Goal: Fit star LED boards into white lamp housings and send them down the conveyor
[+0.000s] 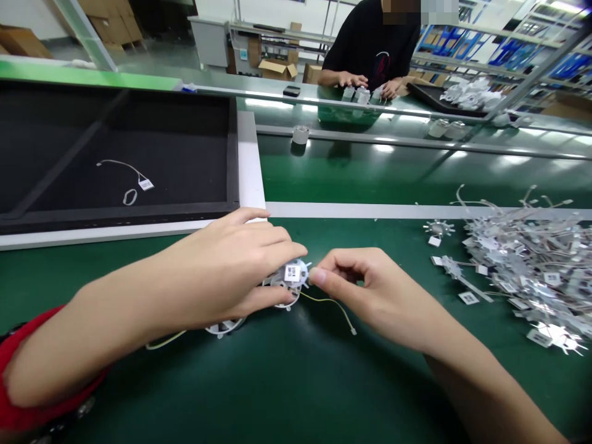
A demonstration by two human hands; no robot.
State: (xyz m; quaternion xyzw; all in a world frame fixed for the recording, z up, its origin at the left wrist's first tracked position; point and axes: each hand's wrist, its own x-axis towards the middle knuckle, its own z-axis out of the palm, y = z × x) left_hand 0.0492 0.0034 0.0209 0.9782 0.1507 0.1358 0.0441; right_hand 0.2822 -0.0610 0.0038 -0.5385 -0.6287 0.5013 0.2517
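A white ring-shaped part [289, 297] with a small labelled, spiky metal piece [296, 272] on it sits on the green table. My left hand [231, 265] reaches over it from the left, fingers closed round its edges. My right hand [356, 283] is pinched at the right edge of the spiky piece; the fingertips touch it. A thin yellowish wire [330, 300] with a small connector runs out to the right below my right hand. Another white ring part [224, 327] lies partly hidden under my left hand, and a second wire [166, 342] shows under the left wrist.
A heap of labelled metal pieces with wires [531, 259] lies at the right. A black tray [185, 148] at the upper left holds a wire and a small loop. Beyond the rail [416, 143], a person in black handles small white parts.
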